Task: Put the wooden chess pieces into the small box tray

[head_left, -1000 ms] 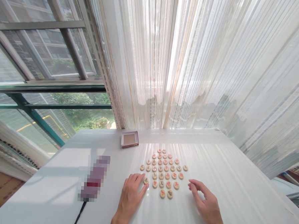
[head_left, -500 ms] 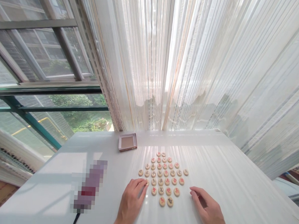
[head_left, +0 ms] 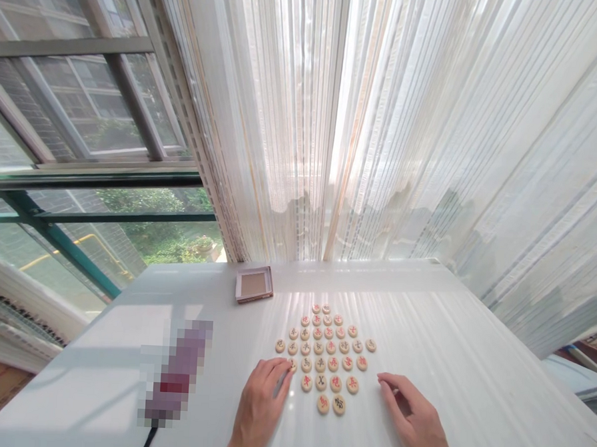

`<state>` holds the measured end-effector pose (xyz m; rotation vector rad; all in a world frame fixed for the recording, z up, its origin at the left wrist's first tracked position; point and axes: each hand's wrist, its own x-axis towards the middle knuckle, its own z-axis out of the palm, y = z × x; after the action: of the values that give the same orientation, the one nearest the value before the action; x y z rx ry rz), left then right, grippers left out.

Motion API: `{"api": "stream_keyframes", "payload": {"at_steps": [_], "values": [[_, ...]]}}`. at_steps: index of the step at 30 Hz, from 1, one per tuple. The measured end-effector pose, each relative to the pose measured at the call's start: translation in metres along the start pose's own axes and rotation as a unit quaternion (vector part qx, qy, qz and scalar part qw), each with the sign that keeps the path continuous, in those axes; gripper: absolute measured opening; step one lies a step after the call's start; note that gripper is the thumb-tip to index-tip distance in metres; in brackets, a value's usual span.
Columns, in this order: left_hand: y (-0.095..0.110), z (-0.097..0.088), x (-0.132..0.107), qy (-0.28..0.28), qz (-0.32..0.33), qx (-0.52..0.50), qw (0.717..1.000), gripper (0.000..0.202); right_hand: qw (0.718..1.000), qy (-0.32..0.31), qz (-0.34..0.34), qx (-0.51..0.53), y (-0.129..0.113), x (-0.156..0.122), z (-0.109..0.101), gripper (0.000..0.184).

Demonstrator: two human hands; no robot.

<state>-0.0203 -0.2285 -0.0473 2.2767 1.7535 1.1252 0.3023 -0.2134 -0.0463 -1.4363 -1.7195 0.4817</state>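
Observation:
Round wooden Chinese chess pieces with red and black characters lie flat in rows on a white table, forming a rough hexagon. My left hand (head_left: 260, 403) is at the left edge of the group, thumb and fingertips closed round a Chinese chess piece (head_left: 294, 365) that they partly cover. To the right of the rows rests my right hand (head_left: 413, 416), loosely curved, with a gap between thumb and fingers and nothing visible in it. Its fingertips are apart from the nearest piece, a red-marked one (head_left: 353, 385). Two pieces, one red (head_left: 323, 404) and one black (head_left: 338, 404), make up the nearest row.
A shallow open box (head_left: 254, 284) sits at the back left of the white table (head_left: 471, 366). On the left lies a blurred-out purple object (head_left: 183, 367) with a black cord (head_left: 149, 440). Behind the table hang sheer striped curtains (head_left: 332, 152), beside a window (head_left: 84, 105).
The view has shifted very slightly. Both hands and the pieces otherwise keep their places.

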Motion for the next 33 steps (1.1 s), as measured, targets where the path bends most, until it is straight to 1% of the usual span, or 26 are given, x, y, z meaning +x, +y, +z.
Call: {"api": "stream_keyframes", "payload": {"at_steps": [3, 6, 8, 10, 14, 17, 23, 29, 31, 33], "values": [[-0.001, 0.000, -0.001, 0.013, -0.002, 0.003, 1.000, 0.019, 0.994, -0.015, -0.092, -0.055, 0.005, 0.001, 0.002, 0.031], [0.001, -0.003, -0.002, 0.027, 0.012, 0.000, 1.000, 0.018, 0.976, -0.046, -0.180, -0.115, 0.006, 0.002, 0.004, 0.039], [0.005, -0.007, -0.002, 0.022, 0.037, -0.003, 0.999, 0.019, 0.962, -0.070, -0.221, -0.147, 0.004, 0.002, 0.004, 0.045], [0.011, -0.011, -0.002, 0.003, 0.063, -0.002, 0.998, 0.020, 0.951, -0.084, -0.245, -0.170, 0.001, 0.002, 0.004, 0.048], [0.020, -0.017, -0.002, -0.036, 0.101, 0.007, 0.994, 0.026, 0.945, -0.087, -0.262, -0.178, -0.002, 0.001, 0.002, 0.044], [0.023, -0.018, -0.002, -0.052, 0.118, 0.008, 0.992, 0.032, 0.944, -0.088, -0.267, -0.173, -0.003, 0.001, 0.001, 0.042], [0.023, -0.016, -0.001, -0.061, 0.115, 0.013, 0.991, 0.033, 0.945, -0.087, -0.263, -0.174, -0.006, 0.002, 0.001, 0.042], [0.025, -0.019, -0.001, -0.064, 0.105, 0.013, 0.992, 0.034, 0.946, -0.085, -0.260, -0.177, -0.008, 0.003, 0.000, 0.044], [0.029, -0.018, -0.002, -0.062, 0.115, 0.008, 0.991, 0.034, 0.946, -0.083, -0.263, -0.173, -0.010, 0.002, -0.001, 0.044], [0.035, -0.015, -0.005, -0.065, 0.139, 0.002, 0.988, 0.034, 0.944, -0.081, -0.274, -0.163, -0.013, 0.000, 0.000, 0.044]]}}
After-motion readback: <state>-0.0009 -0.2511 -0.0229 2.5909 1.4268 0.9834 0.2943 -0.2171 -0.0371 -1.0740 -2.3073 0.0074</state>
